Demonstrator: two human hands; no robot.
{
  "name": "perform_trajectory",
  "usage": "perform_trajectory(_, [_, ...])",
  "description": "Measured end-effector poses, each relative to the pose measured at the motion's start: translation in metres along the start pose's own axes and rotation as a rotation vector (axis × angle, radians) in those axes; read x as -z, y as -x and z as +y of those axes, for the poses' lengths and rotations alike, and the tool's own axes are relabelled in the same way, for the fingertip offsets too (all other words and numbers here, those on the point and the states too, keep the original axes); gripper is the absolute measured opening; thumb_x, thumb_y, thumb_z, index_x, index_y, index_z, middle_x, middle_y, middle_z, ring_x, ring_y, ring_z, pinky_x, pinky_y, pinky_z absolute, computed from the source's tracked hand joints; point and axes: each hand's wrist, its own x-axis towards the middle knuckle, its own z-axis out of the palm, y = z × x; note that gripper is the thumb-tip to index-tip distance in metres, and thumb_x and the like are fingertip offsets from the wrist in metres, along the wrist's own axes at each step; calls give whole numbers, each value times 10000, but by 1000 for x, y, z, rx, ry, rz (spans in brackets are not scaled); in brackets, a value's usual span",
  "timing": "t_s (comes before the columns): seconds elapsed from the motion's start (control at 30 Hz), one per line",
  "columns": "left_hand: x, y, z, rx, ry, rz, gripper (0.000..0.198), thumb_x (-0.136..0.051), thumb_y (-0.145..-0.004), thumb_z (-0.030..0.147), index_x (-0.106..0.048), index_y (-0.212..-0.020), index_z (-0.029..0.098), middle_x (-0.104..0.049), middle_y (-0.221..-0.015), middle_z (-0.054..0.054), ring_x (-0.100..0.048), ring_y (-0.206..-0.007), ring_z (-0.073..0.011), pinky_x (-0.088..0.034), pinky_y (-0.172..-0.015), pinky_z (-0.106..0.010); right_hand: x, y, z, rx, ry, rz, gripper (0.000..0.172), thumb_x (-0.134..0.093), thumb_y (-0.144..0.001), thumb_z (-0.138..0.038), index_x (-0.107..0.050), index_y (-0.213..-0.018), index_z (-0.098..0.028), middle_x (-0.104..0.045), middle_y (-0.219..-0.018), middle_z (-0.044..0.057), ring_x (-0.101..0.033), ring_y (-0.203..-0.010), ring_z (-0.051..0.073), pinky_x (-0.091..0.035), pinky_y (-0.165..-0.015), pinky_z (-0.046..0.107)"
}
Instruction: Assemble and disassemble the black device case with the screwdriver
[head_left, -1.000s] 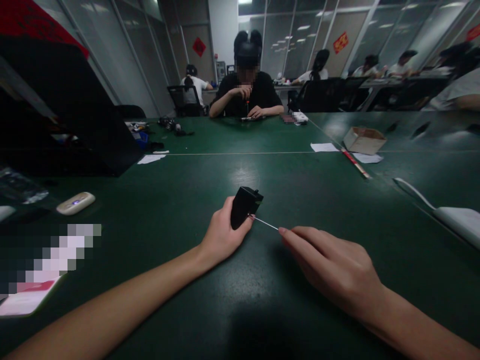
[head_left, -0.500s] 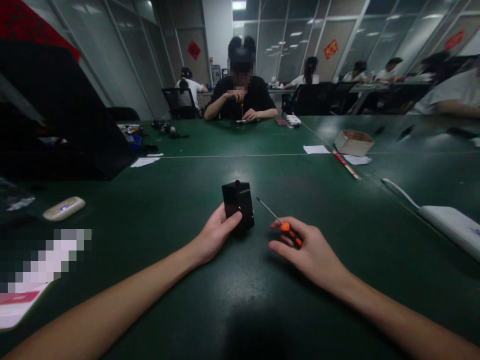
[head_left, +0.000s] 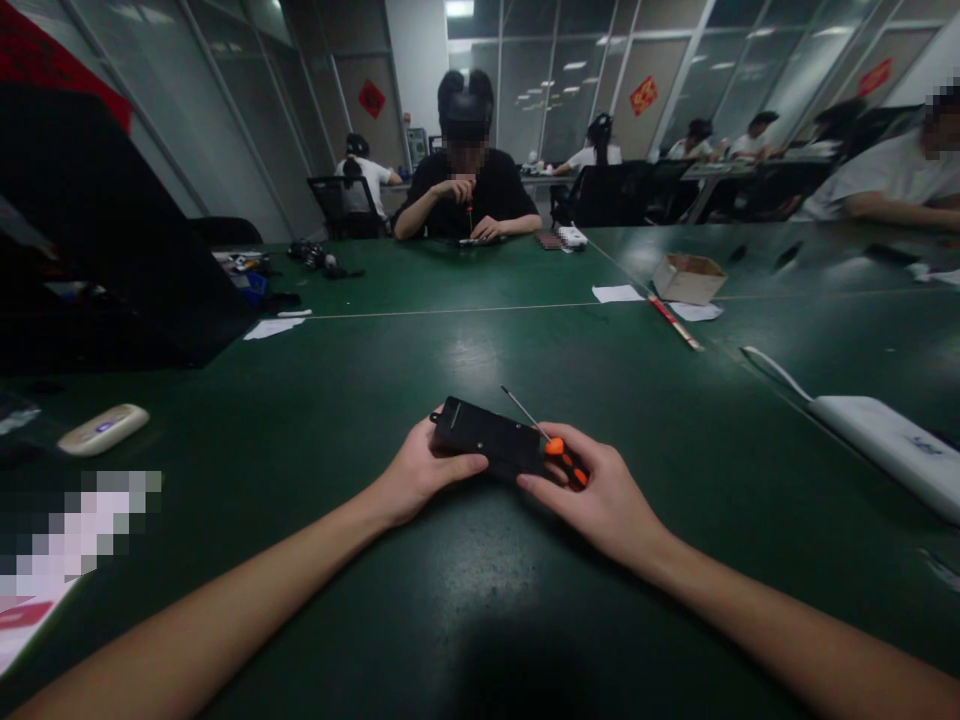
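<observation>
A black box (head_left: 491, 440) with small screws on its face is held above the green table (head_left: 480, 580), lying lengthwise across my view. My left hand (head_left: 424, 468) grips its left end, thumb along the near edge. At the right end, my right hand (head_left: 592, 490) touches the box with thumb and fingers. That same hand keeps a screwdriver (head_left: 555, 446) with an orange and black handle in its grasp; the metal shaft points up and left, past the back of the box. Some fingers of both hands are hidden behind the box.
A white device with a cable (head_left: 885, 440) lies at the right, an oval pale object (head_left: 105, 430) at the left. Farther back are an open cardboard box (head_left: 688, 280), papers (head_left: 616, 293) and a red strip (head_left: 675, 322). A person (head_left: 466, 190) sits opposite.
The black box has turned from upright to lengthwise. My right hand has closed in on it, and its thumb and fingers now touch the right end. The whole view has shifted slightly.
</observation>
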Motion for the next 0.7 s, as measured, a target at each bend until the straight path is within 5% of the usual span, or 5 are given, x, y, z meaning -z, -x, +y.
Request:
perform_trajectory(0.13, [5, 1, 8, -111, -371, 50, 666, -846, -677, 296, -505, -1243, 213, -690, -1057, -54, -661, -999, -227, -488, -920, -365, 13, -3, 1, 71, 90, 10, 442, -709, -787, -364, -622, -1164, -151, -663, -785, 17, -607, -626, 144, -505, -590, 261])
perform_trajectory(0.27, [4, 4, 15, -229, -736, -45, 467, -783, -746, 331, -600, -1161, 219, -678, -1131, -74, -634, -1066, -240, -473, -943, -377, 20, -6, 2, 195, 208, -49, 410, -700, -774, -307, -634, -1148, -152, -679, -787, 15, -599, -592, 126, -484, -574, 239])
perform_trajectory(0.7, [-2, 8, 11, -465, -866, -91, 369, -765, -787, 392, -686, -1083, 186, -742, -1059, -87, -677, -962, -220, -498, -885, -366, 6, -2, 4, 252, 236, -182, 392, -708, -814, -329, -631, -1156, -156, -739, -975, 67, -698, -808, 166, -523, -747, 262])
